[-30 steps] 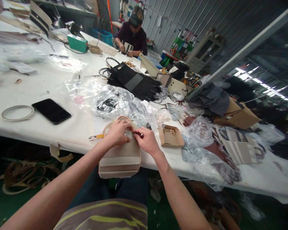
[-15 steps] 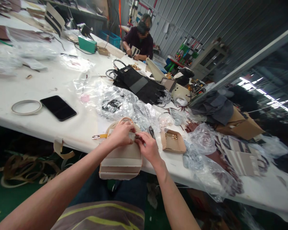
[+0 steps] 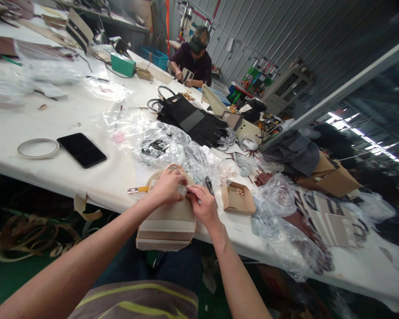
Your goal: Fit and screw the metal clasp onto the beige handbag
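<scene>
Beige bag piece (image 3: pixel 168 221) is at the front edge of the worktop (image 3: pixel 116 179), lower end overhanging toward the lap. Left hand (image 3: pixel 171 187): fingers curled in, closed on the upper part of the bag piece. Right hand (image 3: pixel 202 201): thumb and fingertips drawn nearly together at the same spot; can't tell whether anything is pinched between them.

Around it: orange strap with metal buckle (image 3: pixel 138 189) sticks out to the left. Dark tool (image 3: pixel 209 182) just beyond the right hand, partly covered, type unclear. Open cardboard tray (image 3: pixel 237 206) with gold-coloured hardware near the right hand. Heap of clear plastic (image 3: pixel 193 155) crowds the space directly behind the bag piece, black bags (image 3: pixel 194 117) lying behind that. Phone (image 3: pixel 81 149) and tape roll (image 3: pixel 33 157) well apart on the left. More plastic wrap (image 3: pixel 279 192) right of the tray, over reddish-brown pieces; striped panels (image 3: pixel 332 219) past that. Co-worker (image 3: pixel 193 62) at the far side.

Hard to see: the contact spot, mostly masked by the fingers, with only a pale bit showing. Bag piece's top partly behind left hand and wrist. Small contents under the plastic blur together. Right background is dark, unreadable.
</scene>
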Tool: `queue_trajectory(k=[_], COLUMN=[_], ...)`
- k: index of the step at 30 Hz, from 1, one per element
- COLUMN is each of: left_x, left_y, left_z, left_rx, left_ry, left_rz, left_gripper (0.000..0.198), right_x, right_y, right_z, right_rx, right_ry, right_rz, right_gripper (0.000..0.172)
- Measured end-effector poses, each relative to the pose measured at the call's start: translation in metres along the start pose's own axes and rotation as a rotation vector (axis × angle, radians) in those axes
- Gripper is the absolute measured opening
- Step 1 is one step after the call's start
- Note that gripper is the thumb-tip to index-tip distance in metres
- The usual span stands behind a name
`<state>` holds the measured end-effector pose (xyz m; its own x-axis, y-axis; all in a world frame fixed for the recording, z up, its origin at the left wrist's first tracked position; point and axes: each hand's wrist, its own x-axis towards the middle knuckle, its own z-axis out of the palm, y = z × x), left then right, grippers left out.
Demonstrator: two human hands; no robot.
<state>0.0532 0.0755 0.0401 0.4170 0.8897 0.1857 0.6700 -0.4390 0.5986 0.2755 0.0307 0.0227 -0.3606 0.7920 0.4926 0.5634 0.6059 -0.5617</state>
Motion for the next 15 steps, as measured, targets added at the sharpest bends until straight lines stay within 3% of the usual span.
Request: queue_trajectory(k=[9, 15], left_x=[-0.0011, -0.0011], left_y=[0.0041, 0.0048], left_z=[-0.0032, -0.0034], left_rx=[0.012, 0.008], left_ry=[-0.011, -0.016], left_rz=[-0.014, -0.017], left_gripper=[0.039, 0.040], right_x=[0.0052, 0.0045], right_y=[0.0088, 0.0087], right_z=[-0.0046, -0.0056], right_rx=[-0.011, 0.005], right_ry=[-0.090, -0.077], right_rz=[-0.068, -0.038], right_gripper=[0.034, 0.033])
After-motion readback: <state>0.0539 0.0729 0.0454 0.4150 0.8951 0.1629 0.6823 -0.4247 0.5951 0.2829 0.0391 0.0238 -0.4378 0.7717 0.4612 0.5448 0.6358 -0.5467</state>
